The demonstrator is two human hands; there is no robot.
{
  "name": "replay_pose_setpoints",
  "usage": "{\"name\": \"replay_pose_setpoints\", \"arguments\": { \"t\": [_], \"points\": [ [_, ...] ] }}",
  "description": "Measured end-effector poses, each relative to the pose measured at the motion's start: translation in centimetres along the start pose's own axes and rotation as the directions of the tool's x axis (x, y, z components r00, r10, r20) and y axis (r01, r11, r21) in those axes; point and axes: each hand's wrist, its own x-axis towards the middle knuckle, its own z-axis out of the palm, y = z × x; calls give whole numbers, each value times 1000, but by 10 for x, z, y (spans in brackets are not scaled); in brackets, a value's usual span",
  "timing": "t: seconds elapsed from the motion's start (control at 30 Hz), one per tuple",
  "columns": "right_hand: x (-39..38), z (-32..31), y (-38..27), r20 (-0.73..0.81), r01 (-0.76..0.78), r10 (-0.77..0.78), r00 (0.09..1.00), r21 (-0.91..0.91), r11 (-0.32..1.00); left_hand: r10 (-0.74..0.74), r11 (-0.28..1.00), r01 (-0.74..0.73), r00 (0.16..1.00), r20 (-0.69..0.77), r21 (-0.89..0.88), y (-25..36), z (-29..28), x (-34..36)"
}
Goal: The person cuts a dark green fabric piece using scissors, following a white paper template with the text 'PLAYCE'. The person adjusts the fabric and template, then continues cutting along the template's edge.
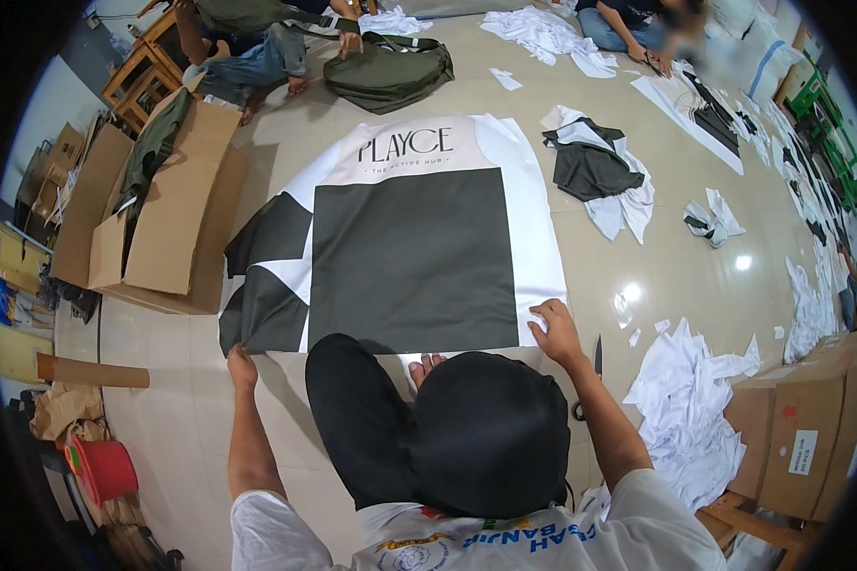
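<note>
A large printed fabric piece (411,262), with a dark grey middle, white sides and a pale band with black lettering at the top, lies on the tiled floor before my folded legs. My left hand (241,364) pinches its lower left corner, where the dark and white sections are rumpled. My right hand (552,328) rests on the white strip at the lower right, fingers apart and slightly bent. Black-handled scissors (578,409) lie just right of my right knee.
An open cardboard box (169,228) stands left. White scraps (676,400) and stacked cartons (795,438) are at right. An olive bag (386,71) and dark-white scraps (595,176) lie ahead. One person (229,62) sits back left, another (619,29) back right. A red bucket (105,471) stands lower left.
</note>
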Motion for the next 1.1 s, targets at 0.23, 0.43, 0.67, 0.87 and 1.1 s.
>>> {"name": "replay_pose_setpoints", "arguments": {
  "t": [0.23, 0.43, 0.67, 0.87, 1.1],
  "points": [
    [-28, 21, 21, -421, -398, 270, 866, -253, 882, 56, 998, -55, 997, 56, -20, 85, 74, -54],
    [-34, 41, 22, -401, -460, 395, 827, -76, 885, 102, 994, -98, 990, 95, -42, 108, 102, -81],
    [-44, 38, 13, -284, -602, 547, 787, -163, 781, 65, 998, -65, 995, 77, -10, 101, 94, -111],
    [-54, 29, 36, -36, -578, 584, 811, 107, 809, 78, 997, -77, 992, 104, -13, 121, 76, -127],
    [-35, 7, -8, -143, -361, 672, 727, 753, 550, 127, 991, -129, 989, 77, 30, 125, 48, -130]
  ]
}}
